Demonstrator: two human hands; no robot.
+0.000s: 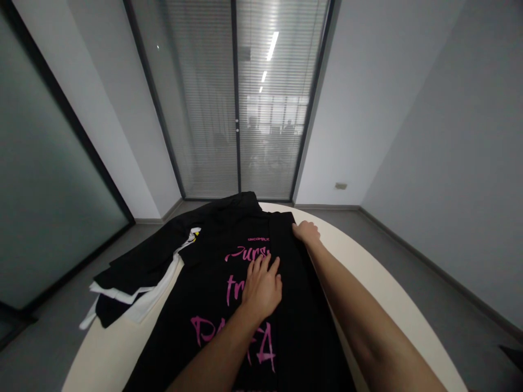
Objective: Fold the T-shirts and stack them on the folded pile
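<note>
A black shirt (220, 305) with pink lettering lies spread on the table, its right side folded over in a long strip that covers part of the print. My left hand (261, 286) rests flat on the lettering, fingers stretched and slightly apart. At the upper right corner of the folded strip, my right hand (307, 231) is closed on the shirt's edge. Black sleeves and a white garment (163, 283) stick out in layers to the left, with a small yellow patch near the top. My forearms hide some of the print.
The pale, rounded table (392, 305) shows along the right side and at the lower left. Behind it stand a glass partition with blinds (204, 109) and a light wall with an outlet plate (340, 186). Grey floor (449, 283) surrounds the table.
</note>
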